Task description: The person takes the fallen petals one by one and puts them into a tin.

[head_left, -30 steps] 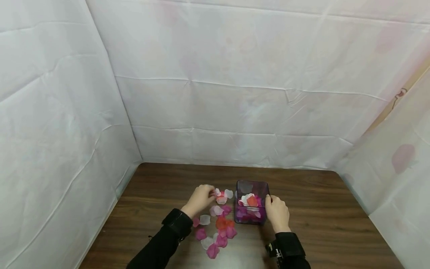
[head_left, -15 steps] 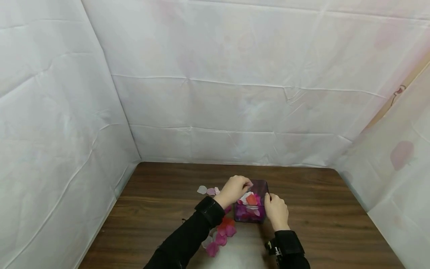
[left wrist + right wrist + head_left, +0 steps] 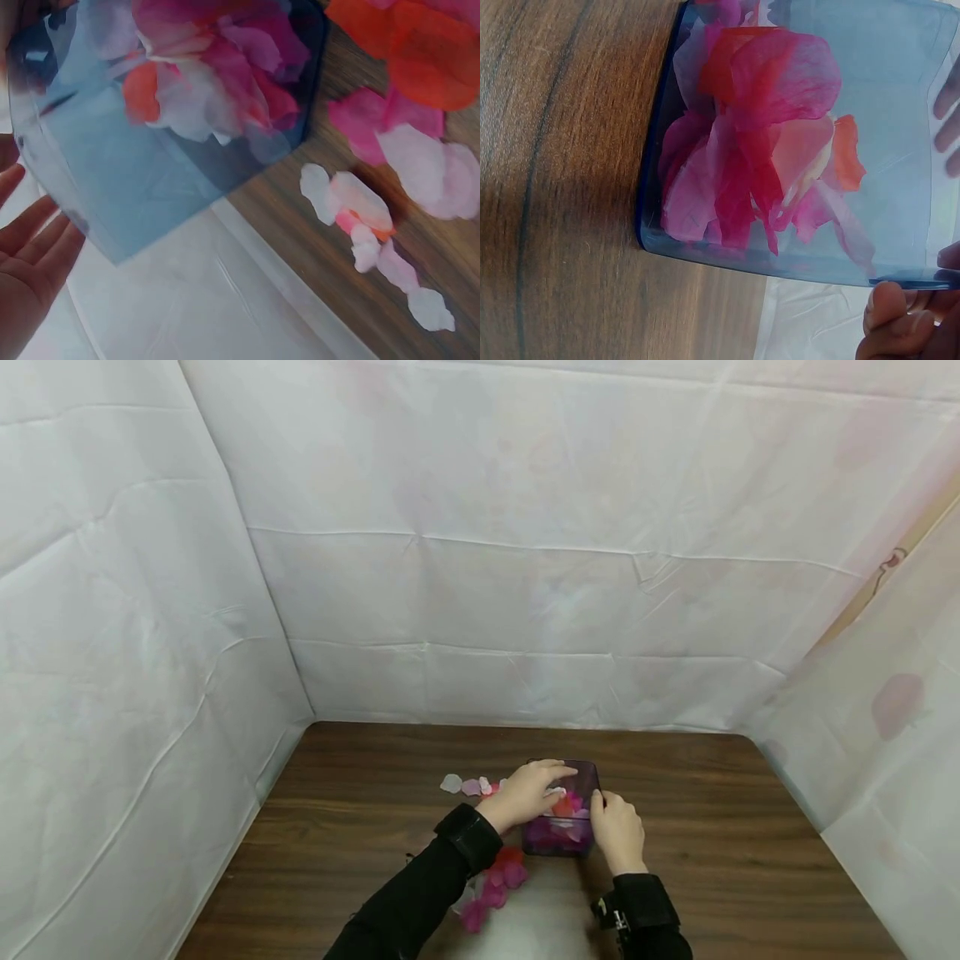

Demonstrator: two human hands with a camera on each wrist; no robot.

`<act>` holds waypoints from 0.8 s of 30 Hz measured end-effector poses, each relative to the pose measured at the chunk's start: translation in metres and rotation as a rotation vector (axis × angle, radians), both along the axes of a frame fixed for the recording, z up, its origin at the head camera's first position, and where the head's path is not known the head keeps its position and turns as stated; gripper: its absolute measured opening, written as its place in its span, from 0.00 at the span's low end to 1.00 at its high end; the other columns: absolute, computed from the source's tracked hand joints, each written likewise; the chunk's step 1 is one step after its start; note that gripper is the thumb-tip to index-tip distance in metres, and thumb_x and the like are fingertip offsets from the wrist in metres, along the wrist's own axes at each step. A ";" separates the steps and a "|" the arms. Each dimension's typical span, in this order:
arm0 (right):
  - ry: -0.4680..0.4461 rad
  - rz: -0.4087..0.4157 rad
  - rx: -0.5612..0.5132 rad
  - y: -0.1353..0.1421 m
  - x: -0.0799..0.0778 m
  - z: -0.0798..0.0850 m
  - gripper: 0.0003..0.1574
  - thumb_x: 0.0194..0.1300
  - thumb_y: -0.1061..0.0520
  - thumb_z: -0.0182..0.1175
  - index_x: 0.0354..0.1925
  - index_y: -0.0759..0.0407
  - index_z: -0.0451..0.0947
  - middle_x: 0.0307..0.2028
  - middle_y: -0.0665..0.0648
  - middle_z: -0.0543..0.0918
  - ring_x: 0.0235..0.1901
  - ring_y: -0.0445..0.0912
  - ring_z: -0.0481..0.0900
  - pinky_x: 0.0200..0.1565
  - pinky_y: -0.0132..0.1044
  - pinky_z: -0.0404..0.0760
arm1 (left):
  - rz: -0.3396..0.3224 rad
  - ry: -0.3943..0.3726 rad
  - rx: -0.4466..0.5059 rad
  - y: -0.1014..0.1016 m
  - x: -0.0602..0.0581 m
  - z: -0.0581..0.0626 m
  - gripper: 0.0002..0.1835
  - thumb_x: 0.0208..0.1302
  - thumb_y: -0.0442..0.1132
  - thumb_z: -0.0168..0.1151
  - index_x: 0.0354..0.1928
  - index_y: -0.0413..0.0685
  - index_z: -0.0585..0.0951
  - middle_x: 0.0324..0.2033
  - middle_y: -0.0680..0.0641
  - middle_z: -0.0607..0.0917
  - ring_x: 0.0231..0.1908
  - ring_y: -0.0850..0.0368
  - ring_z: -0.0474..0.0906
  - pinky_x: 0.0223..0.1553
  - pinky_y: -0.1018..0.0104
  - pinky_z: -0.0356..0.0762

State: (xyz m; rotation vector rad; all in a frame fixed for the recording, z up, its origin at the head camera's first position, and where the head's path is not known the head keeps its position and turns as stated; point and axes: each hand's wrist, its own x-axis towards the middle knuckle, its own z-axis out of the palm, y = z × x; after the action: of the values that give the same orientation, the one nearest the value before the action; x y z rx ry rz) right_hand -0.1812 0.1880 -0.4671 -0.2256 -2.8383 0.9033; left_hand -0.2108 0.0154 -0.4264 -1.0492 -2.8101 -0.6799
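Observation:
A see-through purple plastic box (image 3: pixel 553 849) stands on the table, holding a heap of pink, magenta, orange and white artificial flower petals (image 3: pixel 780 142). My right hand (image 3: pixel 619 835) grips the box's right rim between thumb and fingers. Over the left side of the box is my left hand (image 3: pixel 527 792), its fingers stretched out and nothing seen between them. The left wrist view shows these spread fingers (image 3: pixel 45 240) at the box's edge. Left of the box, loose petals (image 3: pixel 491 893) lie on the table, partly hidden by the left forearm; small pale ones (image 3: pixel 451 783) lie farther back.
The brown wooden table (image 3: pixel 712 827) has white sheeting (image 3: pixel 487 685) hanging behind it and on both sides. Black sleeves and wrist bands (image 3: pixel 468 839) cover the forearms. The left forearm crosses over the loose petals.
My left hand has moved right from the loose petals to over the box, and its pinched fingers have spread apart. My right hand has kept its grip on the box.

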 end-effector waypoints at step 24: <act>0.025 -0.001 0.002 0.001 0.001 -0.001 0.27 0.70 0.51 0.41 0.44 0.69 0.79 0.44 0.73 0.81 0.41 0.69 0.79 0.35 0.59 0.75 | 0.363 -0.203 0.001 -0.147 0.048 -0.091 0.24 0.40 0.35 0.75 0.41 0.41 0.77 0.36 0.42 0.74 0.35 0.47 0.73 0.31 0.54 0.73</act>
State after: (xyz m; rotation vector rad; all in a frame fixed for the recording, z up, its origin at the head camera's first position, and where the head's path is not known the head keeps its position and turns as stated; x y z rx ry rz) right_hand -0.1798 0.1888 -0.4682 -0.2142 -2.8160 0.8970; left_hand -0.1632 -0.1312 -0.5175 -0.4675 -3.0488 -0.7802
